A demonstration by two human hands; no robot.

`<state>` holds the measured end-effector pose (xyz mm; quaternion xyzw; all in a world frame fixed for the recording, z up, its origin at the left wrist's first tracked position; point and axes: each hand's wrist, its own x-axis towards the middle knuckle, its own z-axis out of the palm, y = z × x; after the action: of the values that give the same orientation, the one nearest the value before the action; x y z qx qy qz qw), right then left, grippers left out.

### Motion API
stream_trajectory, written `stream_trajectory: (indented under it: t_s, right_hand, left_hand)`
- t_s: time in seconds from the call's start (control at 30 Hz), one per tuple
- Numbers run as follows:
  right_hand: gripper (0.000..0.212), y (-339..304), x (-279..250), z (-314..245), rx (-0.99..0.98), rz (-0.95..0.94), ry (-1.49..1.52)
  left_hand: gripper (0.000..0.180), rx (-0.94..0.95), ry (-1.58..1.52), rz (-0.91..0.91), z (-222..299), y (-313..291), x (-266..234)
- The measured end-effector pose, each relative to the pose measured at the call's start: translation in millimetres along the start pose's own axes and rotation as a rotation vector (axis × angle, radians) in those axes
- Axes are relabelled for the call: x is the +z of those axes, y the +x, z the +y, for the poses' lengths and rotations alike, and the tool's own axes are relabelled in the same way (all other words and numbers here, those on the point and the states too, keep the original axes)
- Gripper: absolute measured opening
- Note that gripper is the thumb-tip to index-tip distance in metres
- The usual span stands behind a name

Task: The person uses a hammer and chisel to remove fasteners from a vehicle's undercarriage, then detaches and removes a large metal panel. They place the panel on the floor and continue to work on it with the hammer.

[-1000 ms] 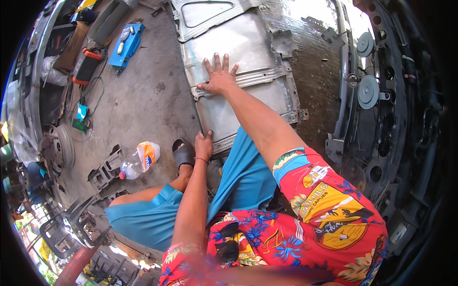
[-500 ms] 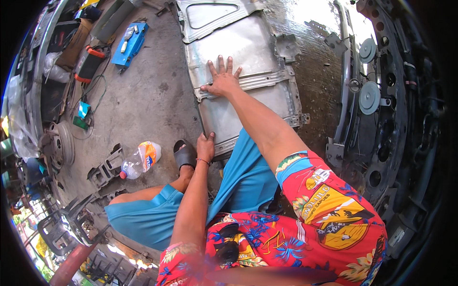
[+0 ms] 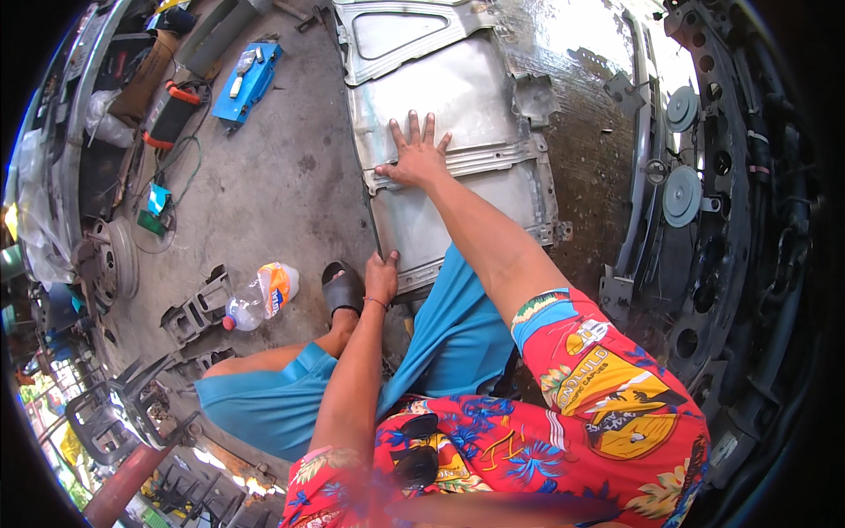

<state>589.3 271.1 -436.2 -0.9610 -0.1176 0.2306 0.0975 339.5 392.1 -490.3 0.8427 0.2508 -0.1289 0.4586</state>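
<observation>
A long, silver-grey sheet-metal panel [image 3: 462, 189] with pressed ribs lies before me, its near end close to my knees. A triangular recess marks its far part. My right hand [image 3: 418, 160] rests flat on it beside a ribbed band, fingers spread wide. At the near left corner, my left hand [image 3: 381, 278] is closed around the panel's edge; the fingers beneath are partly hidden.
On the floor to the left are a plastic bottle [image 3: 255, 304] with an orange label, a dark metal bracket [image 3: 195, 308], a blue case [image 3: 247, 84] and an orange-and-black machine [image 3: 172, 114]. Car parts with grey discs [image 3: 681, 197] line the right side.
The whole view has shifted slightly. Both hands keep their places on the panel, the right one flat and the left one at the corner.
</observation>
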Motion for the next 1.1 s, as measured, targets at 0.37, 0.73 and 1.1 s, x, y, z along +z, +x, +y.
stream_trajectory:
  t_s: [0.37,0.73,1.1]
  right_hand:
    - [0.113,0,-3,0,-0.007,-0.014,-0.013]
    - [0.112,-2,-6,2,-0.006,-0.013,-0.001]
    - [0.114,-2,-1,4,-0.025,0.027,0.050]
  left_hand:
    - [0.043,-0.077,-0.028,-0.041,13,-4,-5]
    - [0.042,-0.012,-0.054,-0.015,17,-7,-6]
    - [0.047,-0.036,0.033,0.002,10,-6,-3]
